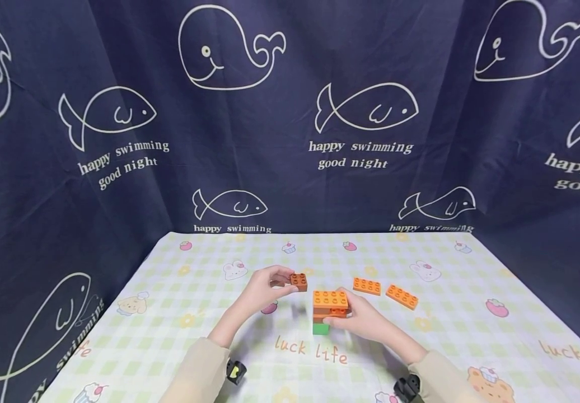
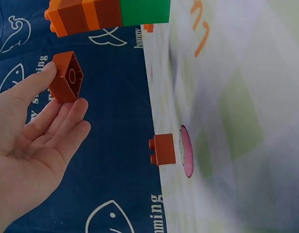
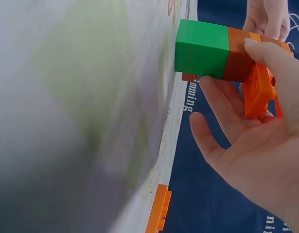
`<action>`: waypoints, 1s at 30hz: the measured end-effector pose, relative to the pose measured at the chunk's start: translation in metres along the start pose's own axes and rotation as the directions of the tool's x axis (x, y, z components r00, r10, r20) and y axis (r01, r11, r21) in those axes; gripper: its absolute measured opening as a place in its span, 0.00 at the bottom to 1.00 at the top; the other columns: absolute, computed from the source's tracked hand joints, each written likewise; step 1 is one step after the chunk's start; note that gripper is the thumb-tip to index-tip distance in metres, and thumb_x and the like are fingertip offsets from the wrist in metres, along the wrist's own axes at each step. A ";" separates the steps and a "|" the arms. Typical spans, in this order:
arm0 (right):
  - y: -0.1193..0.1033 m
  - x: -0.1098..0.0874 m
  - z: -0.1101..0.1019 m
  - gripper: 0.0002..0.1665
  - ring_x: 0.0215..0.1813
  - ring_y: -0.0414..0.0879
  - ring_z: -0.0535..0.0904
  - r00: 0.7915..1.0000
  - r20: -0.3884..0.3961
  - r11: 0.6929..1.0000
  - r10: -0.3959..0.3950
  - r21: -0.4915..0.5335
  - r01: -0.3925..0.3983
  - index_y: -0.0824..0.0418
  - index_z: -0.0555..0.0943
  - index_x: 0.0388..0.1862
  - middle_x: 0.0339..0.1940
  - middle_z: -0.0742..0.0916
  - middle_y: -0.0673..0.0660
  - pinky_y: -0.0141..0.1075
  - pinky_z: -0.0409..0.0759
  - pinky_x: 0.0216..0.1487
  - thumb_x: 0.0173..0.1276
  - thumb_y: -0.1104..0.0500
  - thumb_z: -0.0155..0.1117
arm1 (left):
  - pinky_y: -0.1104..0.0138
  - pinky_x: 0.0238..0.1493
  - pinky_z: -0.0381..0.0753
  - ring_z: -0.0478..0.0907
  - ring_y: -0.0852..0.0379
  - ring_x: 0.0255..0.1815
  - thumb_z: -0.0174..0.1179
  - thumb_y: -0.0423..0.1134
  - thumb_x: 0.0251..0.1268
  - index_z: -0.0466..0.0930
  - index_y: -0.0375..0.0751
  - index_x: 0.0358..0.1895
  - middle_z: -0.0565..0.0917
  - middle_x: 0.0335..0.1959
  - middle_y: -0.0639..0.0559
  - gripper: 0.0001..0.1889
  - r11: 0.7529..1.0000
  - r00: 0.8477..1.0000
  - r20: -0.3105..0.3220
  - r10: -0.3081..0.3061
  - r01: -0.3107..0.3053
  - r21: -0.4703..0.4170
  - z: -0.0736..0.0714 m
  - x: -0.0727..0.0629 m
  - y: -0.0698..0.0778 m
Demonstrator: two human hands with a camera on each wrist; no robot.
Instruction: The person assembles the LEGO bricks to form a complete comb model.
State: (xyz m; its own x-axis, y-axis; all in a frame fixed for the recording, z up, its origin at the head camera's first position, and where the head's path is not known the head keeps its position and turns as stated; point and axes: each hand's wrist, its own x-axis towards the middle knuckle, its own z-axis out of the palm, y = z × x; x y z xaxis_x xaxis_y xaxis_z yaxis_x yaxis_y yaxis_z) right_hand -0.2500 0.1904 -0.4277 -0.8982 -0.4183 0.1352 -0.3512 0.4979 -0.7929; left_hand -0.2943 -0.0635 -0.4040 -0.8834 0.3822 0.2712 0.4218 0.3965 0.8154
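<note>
Between thumb and fingers, my left hand pinches a brown two-by-two toy brick, studs up, above the table. Its hollow underside shows in the left wrist view. My right hand grips a stack of toy bricks just right of it. At the bottom of that stack is a green brick, with brown bricks and thin orange bricks above. Orange bricks jut out to the right from the stack, partly hidden by the right hand. A gap separates the pinched brick from the stack.
Two flat orange bricks lie right of the stack, on the table. Another brown brick stands on the tablecloth near the left hand, mostly hidden in the head view. A dark blue curtain hangs behind the table.
</note>
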 end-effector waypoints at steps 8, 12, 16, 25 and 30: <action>0.000 0.000 0.000 0.33 0.56 0.48 0.78 1.000 -0.006 1.000 0.003 -0.005 -0.003 0.57 0.70 0.60 0.48 0.84 0.47 0.49 0.74 0.62 0.58 0.47 0.68 | 0.58 0.54 0.80 0.82 0.50 0.46 0.66 0.43 0.56 0.78 0.36 0.50 0.84 0.46 0.43 0.20 0.999 0.999 -0.009 0.034 -0.034 -0.024 0.001 0.000 0.008; 0.001 0.001 0.000 0.32 0.54 0.47 0.79 1.000 -0.005 1.000 0.000 -0.012 0.000 0.56 0.71 0.58 0.47 0.84 0.46 0.46 0.75 0.61 0.58 0.47 0.68 | 0.56 0.54 0.80 0.82 0.50 0.46 0.67 0.43 0.56 0.79 0.38 0.50 0.84 0.46 0.45 0.20 0.999 0.999 -0.012 0.036 -0.036 -0.028 0.001 0.000 0.013; 0.001 0.001 0.000 0.29 0.52 0.46 0.79 1.000 0.000 1.000 -0.016 -0.023 0.016 0.56 0.72 0.56 0.45 0.84 0.46 0.44 0.77 0.59 0.59 0.47 0.67 | 0.61 0.53 0.81 0.82 0.51 0.46 0.67 0.42 0.56 0.79 0.38 0.49 0.84 0.45 0.45 0.19 0.998 0.999 -0.011 0.048 -0.048 -0.035 0.002 -0.001 0.018; -0.004 0.000 -0.002 0.27 0.49 0.45 0.80 0.999 0.015 0.999 -0.036 -0.003 0.036 0.59 0.72 0.55 0.45 0.84 0.50 0.34 0.78 0.53 0.60 0.50 0.67 | 0.67 0.56 0.78 0.82 0.54 0.45 0.67 0.40 0.55 0.79 0.38 0.49 0.85 0.43 0.47 0.18 0.994 0.997 0.025 0.072 -0.070 -0.081 0.008 -0.001 0.025; -0.001 0.000 -0.002 0.28 0.47 0.43 0.80 0.999 0.015 0.999 -0.052 0.009 0.052 0.59 0.72 0.55 0.44 0.84 0.50 0.31 0.78 0.50 0.60 0.49 0.67 | 0.65 0.58 0.77 0.82 0.52 0.46 0.67 0.43 0.56 0.79 0.39 0.49 0.84 0.45 0.47 0.19 0.993 0.995 0.038 0.092 -0.089 -0.075 0.011 -0.002 0.028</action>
State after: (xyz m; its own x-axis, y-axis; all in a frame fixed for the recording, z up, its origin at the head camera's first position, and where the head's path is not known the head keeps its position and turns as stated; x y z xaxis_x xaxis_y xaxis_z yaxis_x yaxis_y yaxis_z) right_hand -0.2504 0.1909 -0.4258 -0.8744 -0.4553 0.1674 -0.3952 0.4683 -0.7903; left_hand -0.2782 -0.0444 -0.3874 -0.8323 0.4488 0.3253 0.4823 0.2970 0.8241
